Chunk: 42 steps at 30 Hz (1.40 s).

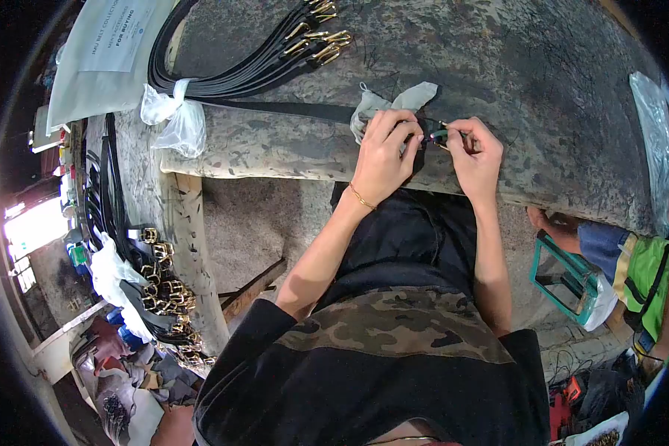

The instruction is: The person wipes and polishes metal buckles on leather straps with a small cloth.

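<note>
Near the table's front edge, my left hand [385, 154] is closed at the end of a black belt strap [290, 110], with a grey cloth [416, 97] bunched behind it. My right hand [476, 152] is pinched on a small dark green and metallic item [440, 135], whose exact shape I cannot make out. The fingertips of both hands are close together, with part of a gold-coloured buckle between them. The strap runs left from my left hand towards a bundle of black belts [230, 88] with gold buckles.
A plastic bag [172, 119] is tied round the belt bundle on the worn table [275, 152]. More belts with gold buckles [163, 290] hang at the left. Clear plastic [653, 141] lies at the right edge. A person's arm [557, 227] is below it, near a green frame [565, 275].
</note>
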{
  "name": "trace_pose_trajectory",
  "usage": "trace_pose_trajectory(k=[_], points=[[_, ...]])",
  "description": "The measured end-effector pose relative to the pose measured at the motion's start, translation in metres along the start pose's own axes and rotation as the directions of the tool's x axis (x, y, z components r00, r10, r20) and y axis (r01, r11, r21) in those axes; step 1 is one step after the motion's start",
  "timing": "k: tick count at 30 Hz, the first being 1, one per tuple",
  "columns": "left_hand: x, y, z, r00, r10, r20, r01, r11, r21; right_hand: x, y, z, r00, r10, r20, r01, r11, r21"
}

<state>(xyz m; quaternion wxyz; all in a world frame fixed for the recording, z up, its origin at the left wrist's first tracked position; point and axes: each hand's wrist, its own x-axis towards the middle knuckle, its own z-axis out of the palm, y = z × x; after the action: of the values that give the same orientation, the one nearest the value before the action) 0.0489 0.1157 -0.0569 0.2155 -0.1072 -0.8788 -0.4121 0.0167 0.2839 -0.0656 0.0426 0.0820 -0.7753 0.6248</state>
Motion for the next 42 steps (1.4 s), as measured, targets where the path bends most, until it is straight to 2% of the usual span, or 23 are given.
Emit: trace_pose_trajectory(k=[2,6,11,15,16,17,18,19,21,25,27,28,29,30,31,33,35,36,37,39,40,41,42], points=[[0.001,0.001,-0.001,1.000,0.015,0.001,-0.015,1.000,0.006,-0.001,0.002,0.000,0.994,0.112,-0.007,-0.110,0.986,0.128],[0.002,0.001,0.000,0.999,0.042,0.006,-0.042,0.999,0.026,-0.001,0.002,0.000,0.995,0.095,0.008,-0.096,0.991,0.090],[0.002,0.001,0.000,0.999,0.047,0.005,-0.047,0.999,0.020,0.000,0.000,-0.001,1.000,-0.010,0.017,0.010,1.000,-0.005],[0.003,0.002,0.000,1.000,0.010,-0.027,-0.011,0.999,-0.038,-0.001,0.004,-0.001,0.997,0.075,0.024,-0.075,0.996,0.038],[0.004,0.006,-0.002,1.000,0.011,-0.027,-0.012,0.999,-0.039,-0.001,0.005,0.001,0.993,0.121,-0.017,-0.116,0.979,0.167],[0.005,0.013,-0.005,0.997,-0.059,-0.042,0.055,0.994,-0.093,0.000,0.005,0.001,0.984,0.171,-0.052,-0.149,0.944,0.294],[0.007,0.019,-0.008,0.990,-0.128,-0.053,0.119,0.982,-0.149,0.001,0.005,-0.002,0.981,0.186,-0.051,-0.166,0.948,0.270],[0.006,0.020,-0.010,0.991,-0.126,-0.053,0.117,0.982,-0.150,0.002,0.004,-0.004,0.981,0.185,-0.054,-0.164,0.949,0.270],[0.003,0.018,-0.016,0.994,-0.099,0.042,0.102,0.993,-0.066,0.004,0.004,-0.006,0.957,0.285,-0.055,-0.238,0.880,0.411],[-0.004,0.007,-0.013,0.993,-0.066,0.102,0.073,0.995,-0.071,0.007,0.005,-0.009,0.950,0.308,-0.051,-0.234,0.810,0.537],[-0.002,0.010,-0.003,0.999,-0.036,-0.020,0.035,0.998,-0.058,0.008,0.003,-0.010,0.933,0.357,-0.041,-0.251,0.728,0.639],[0.001,0.012,0.001,1.000,0.000,0.006,0.000,1.000,-0.025,0.008,0.006,-0.011,0.933,0.357,-0.039,-0.252,0.729,0.637],[0.002,0.014,0.002,1.000,-0.001,0.002,0.001,1.000,-0.026,0.008,0.010,-0.013,0.936,0.351,-0.031,-0.229,0.673,0.704],[0.003,0.016,0.003,0.994,0.087,0.064,-0.087,0.996,0.006,0.008,0.013,-0.014,0.939,0.344,-0.024,-0.204,0.611,0.765],[0.004,0.016,0.003,0.977,0.172,0.127,-0.178,0.983,0.034,0.008,0.015,-0.016,0.940,0.341,-0.022,-0.204,0.612,0.764],[0.000,0.006,-0.005,0.960,0.221,0.171,-0.225,0.974,0.006,0.009,0.013,-0.017,0.924,0.380,-0.041,-0.191,0.553,0.811],[-0.006,0.004,-0.012,0.999,0.025,0.023,-0.023,0.994,-0.106,0.011,0.004,-0.014,0.889,0.449,-0.087,-0.198,0.551,0.810],[-0.009,0.005,-0.016,0.989,-0.138,-0.050,0.137,0.990,-0.020,0.013,0.001,-0.012,0.850,0.509,-0.134,-0.203,0.552,0.809],[-0.003,0.000,-0.018,0.985,-0.113,-0.128,0.111,0.994,-0.021,0.012,0.003,-0.011,0.849,0.510,-0.134,-0.203,0.552,0.809],[0.006,-0.001,-0.025,0.985,-0.150,-0.082,0.161,0.976,0.144,0.012,0.008,-0.009,0.901,0.415,-0.126,-0.172,0.608,0.776],[0.008,0.003,-0.026,0.985,-0.154,-0.084,0.164,0.976,0.142,0.010,0.006,-0.008,0.901,0.416,-0.124,-0.175,0.610,0.773],[0.009,0.008,-0.028,0.993,-0.117,0.024,0.112,0.982,0.154,0.009,0.003,-0.005,0.930,0.340,-0.140,-0.207,0.799,0.565],[0.010,0.010,-0.029,0.988,-0.081,0.133,0.059,0.985,0.162,0.008,0.000,-0.001,0.956,0.262,-0.132,-0.210,0.926,0.313]])
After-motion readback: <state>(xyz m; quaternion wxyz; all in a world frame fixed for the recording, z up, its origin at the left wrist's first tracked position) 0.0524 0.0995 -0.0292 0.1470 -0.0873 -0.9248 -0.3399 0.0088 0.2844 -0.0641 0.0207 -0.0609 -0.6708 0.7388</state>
